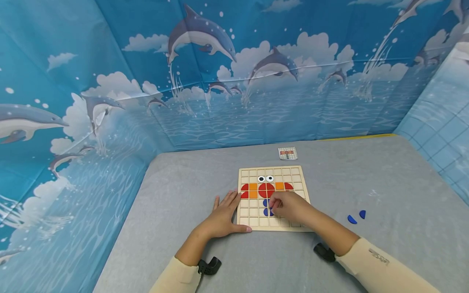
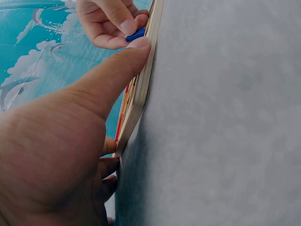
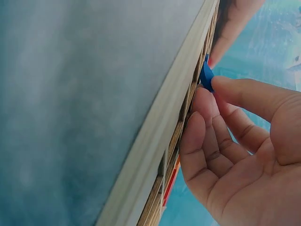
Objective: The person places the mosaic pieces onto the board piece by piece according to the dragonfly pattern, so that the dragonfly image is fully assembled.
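Note:
A wooden grid board (image 1: pixel 253 222) lies on the grey cloth, with red, orange and blue pieces and two eye discs (image 1: pixel 265 179) in its cells. My left hand (image 1: pixel 221 219) rests at its left side, fingers spread along the edge and thumb on the near corner. Over the lower middle of the grid, my right hand (image 1: pixel 293 206) pinches a blue quarter-circle-like piece (image 3: pixel 206 76) between thumb and fingertips. That piece is tilted close over the cells in the right wrist view. Beside it in the head view are blue pieces (image 1: pixel 265 202), partly covered by the fingers.
Two loose blue pieces (image 1: pixel 352 219) lie on the cloth right of the board. A small printed card (image 1: pixel 288 153) with a grid picture lies behind it. A dolphin-patterned sheet (image 1: pixel 234 118) hangs along the back and sides of the grey table surface (image 1: pixel 190 183).

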### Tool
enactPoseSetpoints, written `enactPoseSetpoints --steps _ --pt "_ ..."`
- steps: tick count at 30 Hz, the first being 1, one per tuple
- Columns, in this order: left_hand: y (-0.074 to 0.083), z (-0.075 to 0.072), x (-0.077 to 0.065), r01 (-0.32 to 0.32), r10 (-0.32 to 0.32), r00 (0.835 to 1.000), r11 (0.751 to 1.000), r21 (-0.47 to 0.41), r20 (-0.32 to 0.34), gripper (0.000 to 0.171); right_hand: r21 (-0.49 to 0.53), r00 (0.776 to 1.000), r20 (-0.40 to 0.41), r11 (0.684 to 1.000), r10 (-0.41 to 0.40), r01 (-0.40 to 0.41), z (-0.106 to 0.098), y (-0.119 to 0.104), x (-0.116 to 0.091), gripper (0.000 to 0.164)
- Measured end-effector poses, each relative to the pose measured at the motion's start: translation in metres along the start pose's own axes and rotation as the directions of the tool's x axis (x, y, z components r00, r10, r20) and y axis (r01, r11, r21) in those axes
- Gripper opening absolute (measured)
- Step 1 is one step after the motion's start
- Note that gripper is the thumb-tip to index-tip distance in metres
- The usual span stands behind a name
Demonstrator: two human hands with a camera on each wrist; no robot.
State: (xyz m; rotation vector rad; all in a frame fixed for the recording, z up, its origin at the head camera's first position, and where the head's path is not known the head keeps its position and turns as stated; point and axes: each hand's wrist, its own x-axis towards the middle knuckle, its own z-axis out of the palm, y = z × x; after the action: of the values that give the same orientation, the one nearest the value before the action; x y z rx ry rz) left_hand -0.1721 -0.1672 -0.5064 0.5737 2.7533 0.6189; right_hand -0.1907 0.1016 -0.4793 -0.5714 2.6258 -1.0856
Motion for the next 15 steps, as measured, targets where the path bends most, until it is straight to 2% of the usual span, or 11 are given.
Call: enactPoseSetpoints --steps 6,15 --pt "-0.0001 0.0001 -0.0009 0.002 -0.002 1.000 1.000 -0.001 0.004 0.117 -0.045 1.000 -0.006 0.999 -0.020 0.020 0.0030 -0.0012 0.0004 0.010" --pt "0.0002 -0.0009 -0.0002 0.005 -0.005 1.000 1.000 -0.002 0.008 0.117 -0.074 1.000 -0.022 0.997 -0.010 0.008 0.0060 -0.0016 0.0021 0.010"
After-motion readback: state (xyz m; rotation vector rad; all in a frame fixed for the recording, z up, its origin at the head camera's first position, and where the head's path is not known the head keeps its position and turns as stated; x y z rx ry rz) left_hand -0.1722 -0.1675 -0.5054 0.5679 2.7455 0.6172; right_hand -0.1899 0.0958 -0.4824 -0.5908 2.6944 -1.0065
